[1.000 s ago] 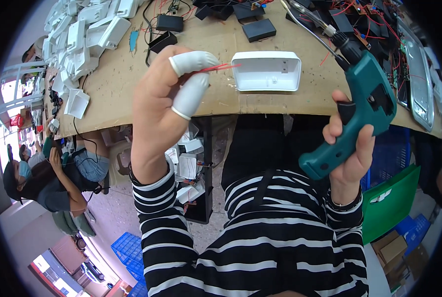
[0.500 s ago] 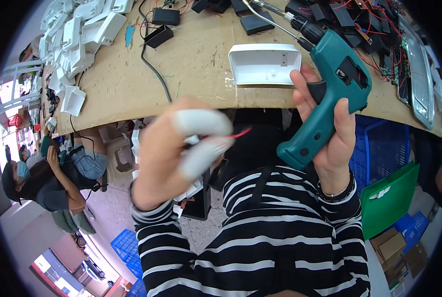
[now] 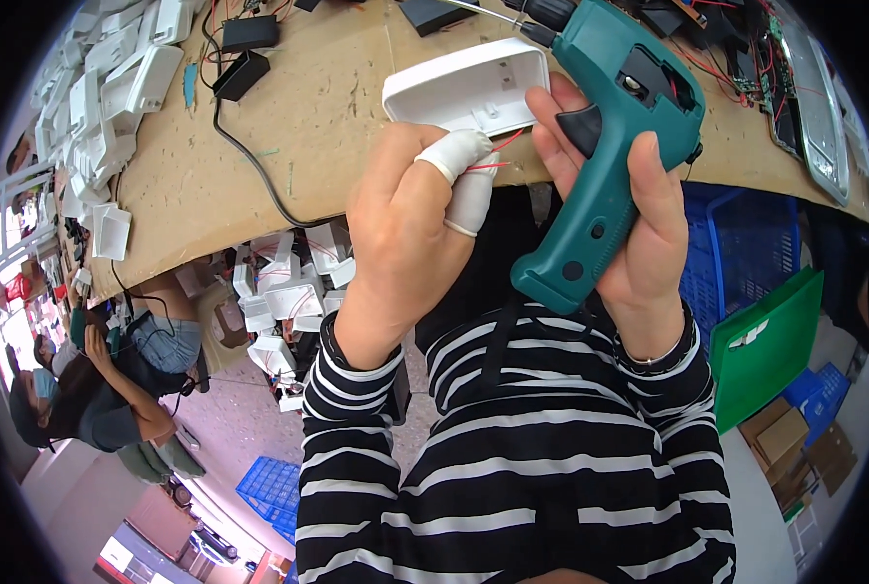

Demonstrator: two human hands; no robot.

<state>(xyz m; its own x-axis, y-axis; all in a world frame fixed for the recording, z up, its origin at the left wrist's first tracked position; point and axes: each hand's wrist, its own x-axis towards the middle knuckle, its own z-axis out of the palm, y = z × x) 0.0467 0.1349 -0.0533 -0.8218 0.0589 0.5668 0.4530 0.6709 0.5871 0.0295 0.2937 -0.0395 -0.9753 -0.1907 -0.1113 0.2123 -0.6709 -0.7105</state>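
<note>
My left hand (image 3: 396, 219) is closed, with white finger cots on the thumb and forefinger. Thin red wires (image 3: 488, 165) stick out from between those fingertips. A shallow white plastic housing (image 3: 434, 92) lies just beyond, on the table's near part, its hollow side facing me. My right hand (image 3: 658, 248) supports a green soldering gun (image 3: 615, 136) by its grip; some fingers sit around the black trigger and the thumb rests against the side. The gun's black nozzle and metal tip point away to the upper left. What the wires' other ends join is hidden.
White housings (image 3: 104, 88) are heaped at the far left of the tan table (image 3: 308, 127). Black boxes, red wires and circuit boards lie at the back right. Below the edge are more white parts (image 3: 293, 292), a blue crate (image 3: 746, 243) and a green bin (image 3: 770, 341). A co-worker (image 3: 128, 389) sits left.
My left hand has moved up and right, bringing the red wires close to the white housing. The soldering gun has shifted slightly left and up in view, as has the whole table scene.
</note>
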